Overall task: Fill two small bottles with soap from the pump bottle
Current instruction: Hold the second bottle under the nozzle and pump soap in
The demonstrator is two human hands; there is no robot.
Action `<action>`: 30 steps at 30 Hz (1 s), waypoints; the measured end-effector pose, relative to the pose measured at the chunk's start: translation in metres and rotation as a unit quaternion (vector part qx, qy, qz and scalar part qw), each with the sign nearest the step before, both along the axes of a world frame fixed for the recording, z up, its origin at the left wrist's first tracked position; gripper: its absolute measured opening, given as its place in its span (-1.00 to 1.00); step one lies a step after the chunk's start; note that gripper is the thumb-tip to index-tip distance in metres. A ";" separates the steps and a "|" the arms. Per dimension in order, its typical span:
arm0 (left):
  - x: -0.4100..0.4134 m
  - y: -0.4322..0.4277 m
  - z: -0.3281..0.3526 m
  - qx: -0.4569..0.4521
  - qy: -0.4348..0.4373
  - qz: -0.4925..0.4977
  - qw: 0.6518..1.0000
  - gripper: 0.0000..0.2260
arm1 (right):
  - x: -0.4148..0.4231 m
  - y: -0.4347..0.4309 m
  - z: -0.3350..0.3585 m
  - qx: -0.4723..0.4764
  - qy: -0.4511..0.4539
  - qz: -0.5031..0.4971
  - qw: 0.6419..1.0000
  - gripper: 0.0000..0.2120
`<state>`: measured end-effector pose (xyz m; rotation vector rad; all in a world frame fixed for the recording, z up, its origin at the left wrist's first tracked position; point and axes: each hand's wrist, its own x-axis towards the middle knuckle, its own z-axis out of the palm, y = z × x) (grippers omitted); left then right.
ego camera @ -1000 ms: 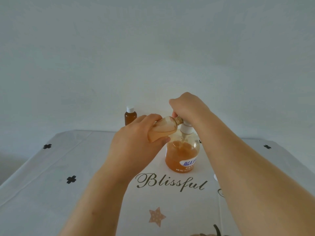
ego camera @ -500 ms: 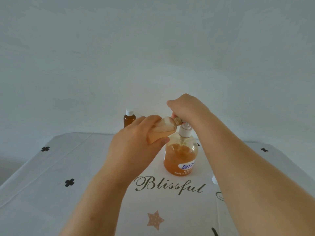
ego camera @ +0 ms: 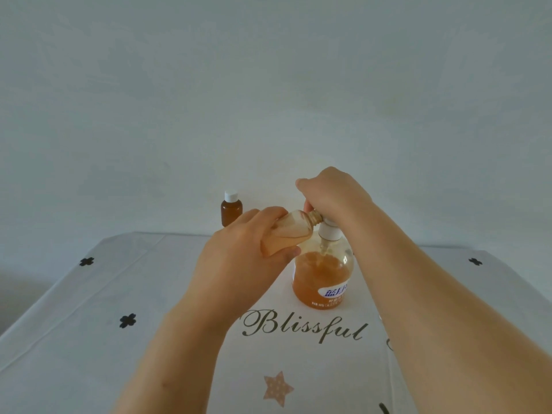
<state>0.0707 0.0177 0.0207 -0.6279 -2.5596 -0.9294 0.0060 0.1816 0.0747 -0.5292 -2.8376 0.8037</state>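
1. White wall rises behind a table covered by a white tablecloth (ego camera: 89,339) printed with "Blissful", black clovers and a star.
2. The left hand (ego camera: 239,258) has its fingers and thumb clamped round a small open bottle (ego camera: 292,230). The bottle is tilted, and its neck reaches up to the right hand's fingertips.
3. The right hand (ego camera: 331,192) sits atop the pump bottle (ego camera: 322,276), with its fingers curled down over the pump head and hiding it.
4. That pump bottle stands upright directly beneath the right fingers, roughly half full of amber soap.
5. Beyond the left fingers, well apart, a capped brown bottle (ego camera: 231,210) stands upright near the far table edge.
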 end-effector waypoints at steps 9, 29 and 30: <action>0.003 0.000 0.005 -0.014 0.035 0.003 0.999 -0.58 | 0.001 0.000 0.007 -0.005 -0.009 -0.001 1.000 -0.71; 0.001 -0.001 0.002 -0.018 0.013 0.017 1.000 -0.61 | 0.002 -0.002 -0.003 0.017 0.009 -0.013 1.000 -0.76; 0.001 0.000 0.002 -0.015 0.008 0.015 1.000 -0.61 | 0.002 -0.001 -0.004 0.013 0.009 -0.014 1.000 -0.76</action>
